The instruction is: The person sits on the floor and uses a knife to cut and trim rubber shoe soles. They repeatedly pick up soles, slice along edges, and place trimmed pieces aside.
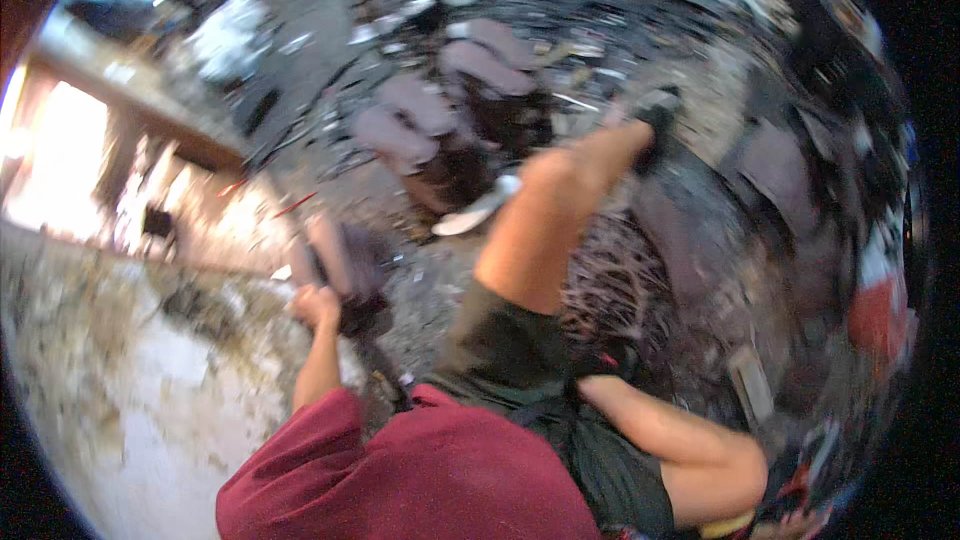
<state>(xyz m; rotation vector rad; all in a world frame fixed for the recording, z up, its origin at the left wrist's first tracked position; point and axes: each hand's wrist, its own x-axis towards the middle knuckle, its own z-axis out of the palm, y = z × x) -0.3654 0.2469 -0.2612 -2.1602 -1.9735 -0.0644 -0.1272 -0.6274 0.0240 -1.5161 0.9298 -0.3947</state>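
My left hand (318, 306) is curled closed at the near end of a greyish-brown, slab-like piece (332, 252) standing by the wall at the left. Blur hides what exactly its fingers grip. A thin dark strip runs along the slab just beyond the hand. At the lower right rim, what looks like my right hand (795, 523) is smeared and partly cut off. A reddish tool-like thing (800, 480) lies close to it, too blurred to name.
Similar grey-brown pieces (405, 120) stand in stacks ahead. A tangled, net-like heap (615, 280) lies between my legs. A pale flat piece (470, 215) rests near my left leg. Scrap covers the far ground. A stained wall or slab (130, 370) borders the left side.
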